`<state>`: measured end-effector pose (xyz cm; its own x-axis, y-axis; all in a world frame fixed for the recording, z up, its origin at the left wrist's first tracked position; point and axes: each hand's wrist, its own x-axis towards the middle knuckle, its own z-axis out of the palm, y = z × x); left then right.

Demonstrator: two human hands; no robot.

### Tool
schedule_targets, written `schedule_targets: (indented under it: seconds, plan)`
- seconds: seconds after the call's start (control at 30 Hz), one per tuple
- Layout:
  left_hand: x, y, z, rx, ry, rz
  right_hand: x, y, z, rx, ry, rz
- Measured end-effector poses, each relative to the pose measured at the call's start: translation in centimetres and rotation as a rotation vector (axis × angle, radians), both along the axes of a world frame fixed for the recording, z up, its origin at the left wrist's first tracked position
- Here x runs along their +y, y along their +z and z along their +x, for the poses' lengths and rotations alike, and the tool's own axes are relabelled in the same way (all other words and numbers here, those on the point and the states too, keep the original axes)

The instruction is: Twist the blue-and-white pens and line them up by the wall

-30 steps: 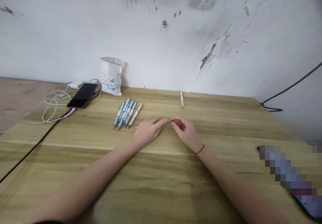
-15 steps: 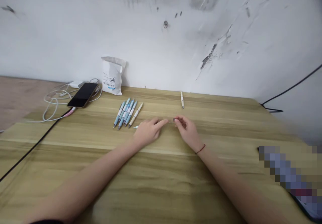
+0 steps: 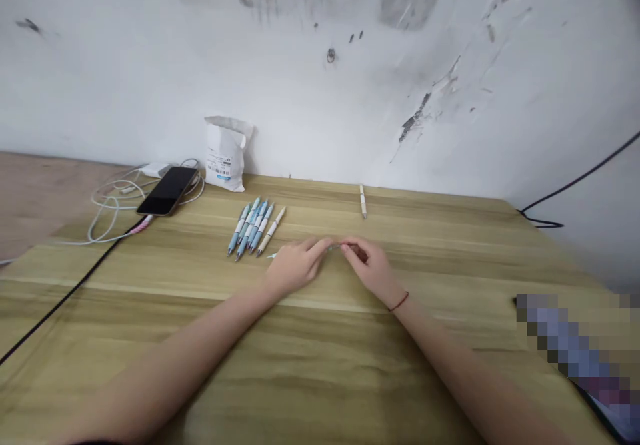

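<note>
Desk with wood-grain top, pushed up to a scuffed, cracked white wall; you work near its middle, both forearms reaching in from the near edge; your left hand is folded down over a slim pen, clamped on it, thumb side toward the right; most of the barrel is hidden under your palm, a pale-blue end poking out on the left and a thin stretch showing on the right; your right hand, dark red cord at the wrist, has thumb and forefinger pinched on the pen's right end, the other fingers curled in; what exactly sits between those fingertips is too small to tell; just left of your left hand, a bunch of blue pens lies side by side and overlapping, grip ends toward you, with a cream pen slanting along its right side; another cream-and-white pen lies alone beyond your right hand, near the wall; back left, a white packet with a barcode label stands against the wall; beside it a dark-screened phone lies on loops of white cable; a black cable runs down the left side; at far right, a pixelated object.
</note>
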<state>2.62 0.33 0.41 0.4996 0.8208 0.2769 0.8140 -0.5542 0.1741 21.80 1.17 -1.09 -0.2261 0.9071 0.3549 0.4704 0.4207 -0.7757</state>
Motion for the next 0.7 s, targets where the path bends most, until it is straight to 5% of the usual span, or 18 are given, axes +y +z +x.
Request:
schedule_targets:
  seconds: [0.7]
  plan:
    - [0.13,-0.6,-0.19,-0.095,-0.03,0.025,-0.03,-0.01,-0.06,0.035,0.006,-0.049]
